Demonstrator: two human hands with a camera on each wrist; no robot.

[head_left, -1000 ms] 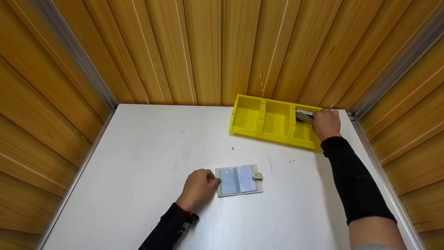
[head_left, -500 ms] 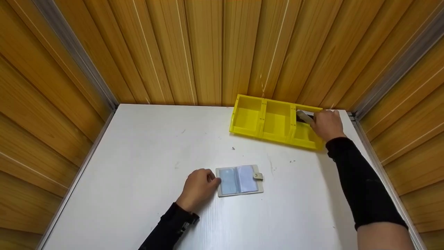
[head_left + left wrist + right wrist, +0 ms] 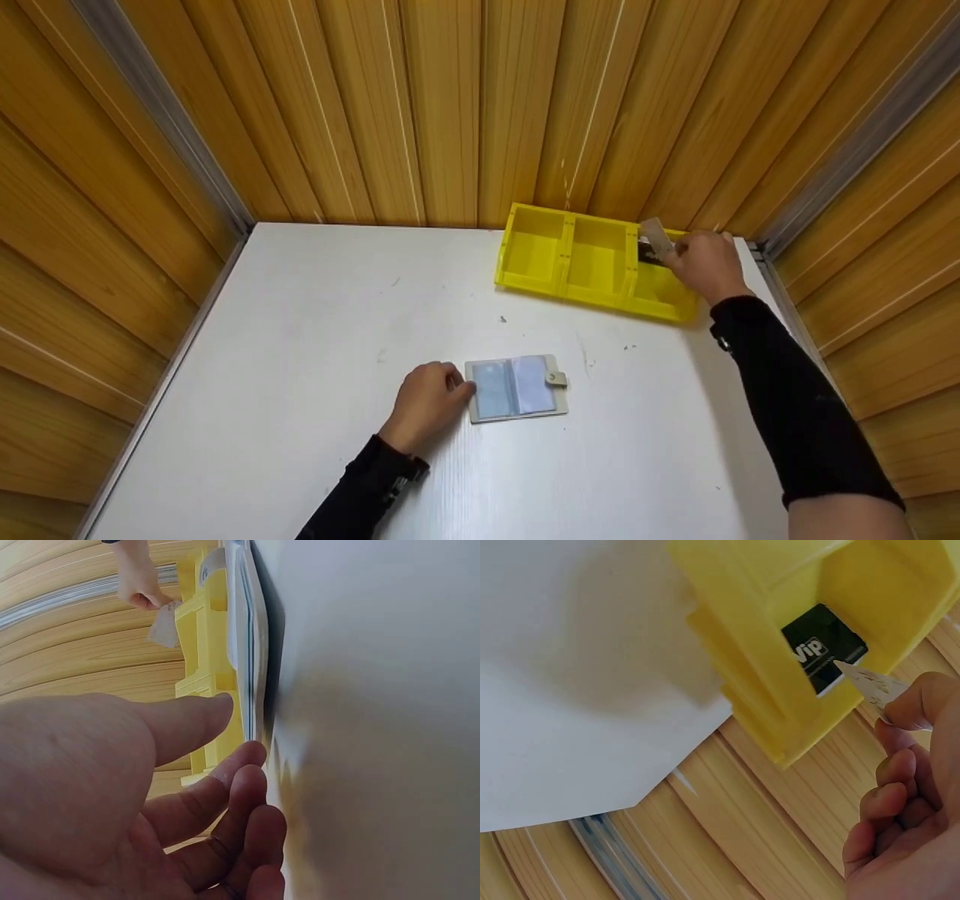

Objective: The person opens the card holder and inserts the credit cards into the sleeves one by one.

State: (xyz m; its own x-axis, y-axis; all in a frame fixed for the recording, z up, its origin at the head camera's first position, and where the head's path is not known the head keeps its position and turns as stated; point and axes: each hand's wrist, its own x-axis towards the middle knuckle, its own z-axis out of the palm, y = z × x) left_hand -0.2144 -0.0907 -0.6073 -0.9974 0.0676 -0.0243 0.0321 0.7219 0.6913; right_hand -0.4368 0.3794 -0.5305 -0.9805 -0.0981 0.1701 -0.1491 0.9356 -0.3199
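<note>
Handling a pale printed card (image 3: 866, 686) at a yellow three-compartment bin (image 3: 564, 255), by judgement the step of drawing it out. Right hand (image 3: 709, 262): thumb and forefinger pinching the card at one end, remaining fingers folded toward the palm; card tilted over the right-end compartment. Within that compartment: one dark card lettered "Vip" (image 3: 832, 641), lying below the pale one. Left hand (image 3: 426, 397): fingers loosely bent, thumb apart from the forefinger, touching the left edge of a card holder without a visible pinch. Card holder (image 3: 531, 387): small, cream-covered, lying open on a white table (image 3: 337, 337), clear sleeves uppermost, snap tab (image 3: 556, 379) projecting at its right edge, bin well apart beyond. Next move, as judged: calls for a firm pinch, a lift clear of the bin rim and the dark card left undisturbed, with the left hand steadying the card holder.
</note>
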